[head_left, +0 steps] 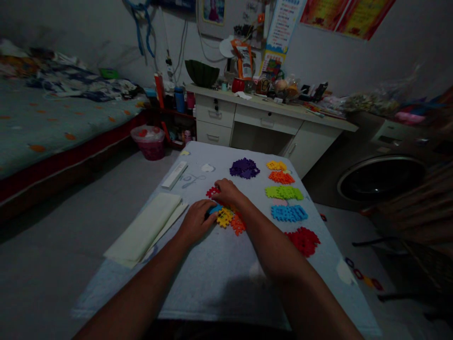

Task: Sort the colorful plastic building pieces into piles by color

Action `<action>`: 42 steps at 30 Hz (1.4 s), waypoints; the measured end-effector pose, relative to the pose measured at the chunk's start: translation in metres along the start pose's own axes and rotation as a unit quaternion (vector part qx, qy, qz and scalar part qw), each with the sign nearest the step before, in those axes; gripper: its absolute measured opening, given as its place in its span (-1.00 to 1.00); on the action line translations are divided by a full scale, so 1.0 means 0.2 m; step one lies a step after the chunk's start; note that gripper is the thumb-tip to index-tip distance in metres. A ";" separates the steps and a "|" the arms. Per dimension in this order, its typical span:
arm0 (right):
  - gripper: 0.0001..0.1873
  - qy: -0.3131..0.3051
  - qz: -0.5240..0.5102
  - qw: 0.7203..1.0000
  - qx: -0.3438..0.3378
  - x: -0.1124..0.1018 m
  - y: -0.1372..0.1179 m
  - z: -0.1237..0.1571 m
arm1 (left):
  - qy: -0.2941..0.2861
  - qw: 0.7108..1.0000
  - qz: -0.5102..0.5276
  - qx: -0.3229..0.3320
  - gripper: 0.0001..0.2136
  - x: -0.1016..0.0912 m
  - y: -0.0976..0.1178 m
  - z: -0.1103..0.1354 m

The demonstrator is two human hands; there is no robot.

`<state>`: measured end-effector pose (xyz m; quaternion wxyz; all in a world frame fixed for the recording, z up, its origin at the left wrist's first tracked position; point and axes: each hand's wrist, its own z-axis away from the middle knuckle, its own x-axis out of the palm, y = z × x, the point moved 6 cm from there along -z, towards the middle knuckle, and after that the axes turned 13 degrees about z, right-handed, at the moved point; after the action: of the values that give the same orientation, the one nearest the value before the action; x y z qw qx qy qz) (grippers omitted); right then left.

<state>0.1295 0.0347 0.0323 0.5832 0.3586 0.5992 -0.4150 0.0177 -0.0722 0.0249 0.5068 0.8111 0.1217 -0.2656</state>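
Observation:
A joined cluster of plastic building tiles [228, 218] in yellow, orange, blue and red lies mid-table on a pale cloth [219, 264]. My left hand [196, 220] rests on its left side, fingers curled over a blue tile [214, 209]. My right hand [228, 190] presses down on the cluster's far side, beside a red tile [212, 191], fingers bent. Sorted piles lie to the right: purple [244, 168], yellow [276, 165], orange [281, 177], green [284, 192], blue [289, 213], red [304, 240].
A folded pale cloth or pad [146, 226] and a white box [174, 174] lie on the table's left. Beyond stand a cluttered white desk [269, 118], a pink bin [148, 141], a bed [42, 123] at left and a washing machine [382, 174] at right.

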 end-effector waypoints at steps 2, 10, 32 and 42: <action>-0.49 -0.006 0.005 1.000 0.014 0.01 -0.01 -0.02 | 0.006 1.000 -0.003 -0.002 -0.70 -0.01 0.01 0.00; -0.80 0.071 -0.160 0.984 0.041 -0.06 0.04 -0.03 | 0.008 1.000 -0.029 -0.009 -0.73 -0.03 0.02 0.00; -0.72 0.012 -0.269 0.952 0.146 -0.32 0.90 1.12 | -0.061 0.995 -0.079 -0.004 -0.50 0.02 -0.02 0.02; -0.84 -0.043 -0.179 0.974 0.135 -0.25 0.75 1.23 | -0.060 0.996 -0.066 -0.001 -0.53 0.00 0.01 0.01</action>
<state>0.3692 -0.1282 0.0760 0.4709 0.3025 0.5666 -0.6047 0.0181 -0.0749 0.0246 0.4954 0.7831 0.1447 -0.3469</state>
